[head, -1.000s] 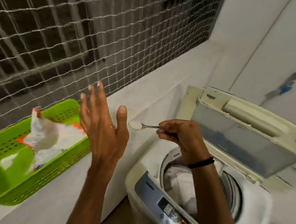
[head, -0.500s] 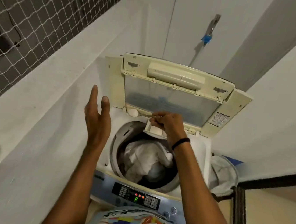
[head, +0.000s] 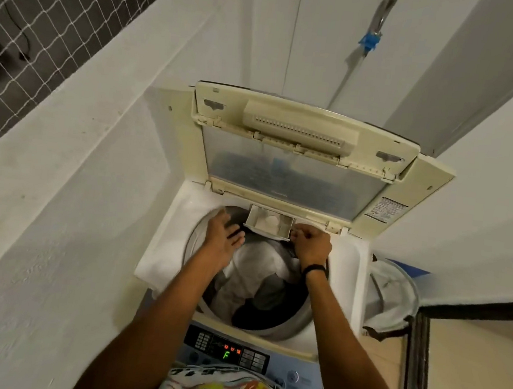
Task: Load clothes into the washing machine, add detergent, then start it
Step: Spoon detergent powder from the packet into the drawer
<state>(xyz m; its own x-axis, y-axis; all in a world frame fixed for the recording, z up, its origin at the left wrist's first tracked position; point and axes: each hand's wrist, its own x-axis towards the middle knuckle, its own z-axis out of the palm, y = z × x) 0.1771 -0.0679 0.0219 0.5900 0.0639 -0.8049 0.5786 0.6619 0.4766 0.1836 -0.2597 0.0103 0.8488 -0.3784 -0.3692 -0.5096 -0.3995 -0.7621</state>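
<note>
Fingers (head: 303, 232) of the right hand (head: 311, 244) are curled into a tight pinch just beside the right end of the detergent drawer (head: 269, 224); what they hold is hidden, so the spoon cannot be confirmed. The left hand (head: 222, 238) lies flat with fingers extended and close together, over the rear left rim of the drum (head: 296, 319). The drawer is pulled out over the back of the drum opening and contains a mound of white powder (head: 271, 220). The drum contains white clothes (head: 255, 273) with dark fabric beneath and beside them. Compared with half a second earlier, the left hand has dropped from its raised, upright position to the drum rim, the right hand has shifted to the drawer's right end, and the spoon seen at the drawer's left is out of sight. The washing machine (head: 159, 263) stands against the wall with its lid (head: 297, 154) upright; the control panel (head: 227, 351) shows a green "F" and red indicators.
</note>
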